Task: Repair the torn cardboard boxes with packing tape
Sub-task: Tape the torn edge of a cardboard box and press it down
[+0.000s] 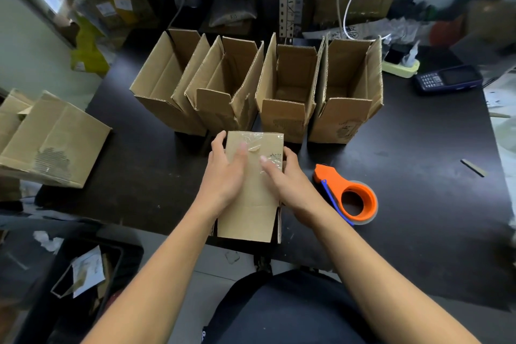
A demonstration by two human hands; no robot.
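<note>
Both hands clasp the box [252,184] from either side: the left hand [223,176] has fingers curled round its left edge and thumb pressing on top, the right hand [287,179] wraps the right edge with thumb on the clear tape [258,141]. The box lies on the black table [418,176], near its front edge. An orange tape dispenser [349,195] lies just right of the right wrist. Four open boxes [259,84] stand in a row behind.

Dark keypad phone [448,80] near a pale green power strip [401,66], black table [418,176].
</note>
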